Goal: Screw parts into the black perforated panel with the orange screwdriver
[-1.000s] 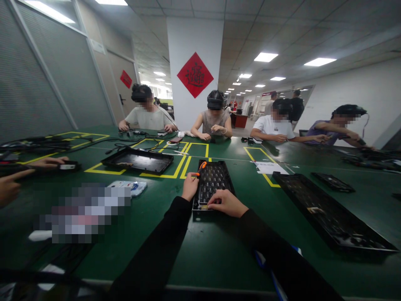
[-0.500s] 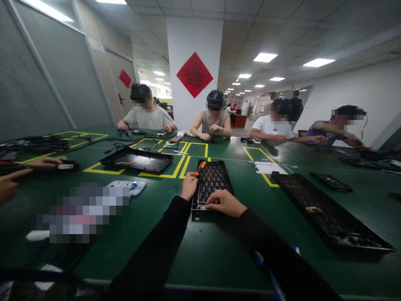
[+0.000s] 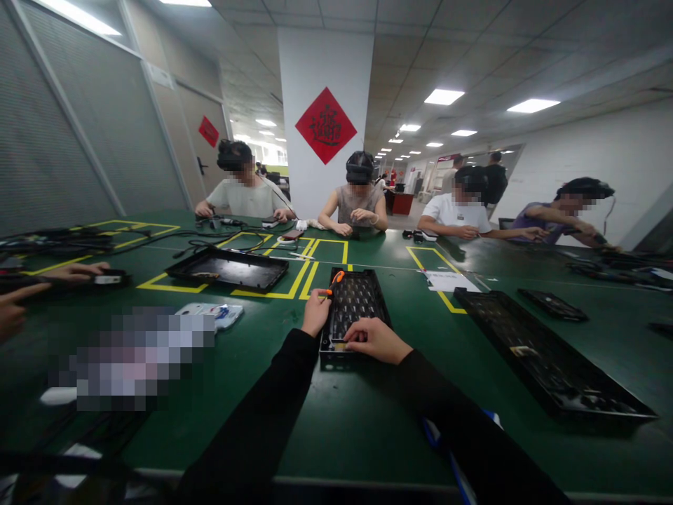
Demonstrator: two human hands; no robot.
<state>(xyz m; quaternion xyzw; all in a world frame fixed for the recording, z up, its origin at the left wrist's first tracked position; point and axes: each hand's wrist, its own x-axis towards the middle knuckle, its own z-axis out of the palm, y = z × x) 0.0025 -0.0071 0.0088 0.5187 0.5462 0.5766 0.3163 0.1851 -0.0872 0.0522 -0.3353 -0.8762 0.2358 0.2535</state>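
Observation:
A black keyboard-like casing (image 3: pixel 362 294), its inside filled with rows of small fittings, lies lengthwise in front of me on the green table. At its left edge my left hand (image 3: pixel 316 313) is closed round a slim tool with an orange end (image 3: pixel 335 282); the tool's kind is unclear. My right hand (image 3: pixel 379 339) reaches over the near end of the casing with thumb and forefinger pinched together. Their tips are at a small dark strip beside a yellowish piece (image 3: pixel 339 346) in the near left corner. Whatever the fingertips grip is too small to name.
Another black tray-like shell (image 3: pixel 231 269) lies beyond to the left, a long black casing (image 3: pixel 547 354) to the right. Cables (image 3: pixel 57 240) are heaped far left. A co-worker's hands (image 3: pixel 78 272) show at the left edge; several people sit across the table (image 3: pixel 368 435).
My right fingertips have shifted very slightly at the near corner of the casing, and more of the dark strip shows. My left hand stays on the orange-ended tool.

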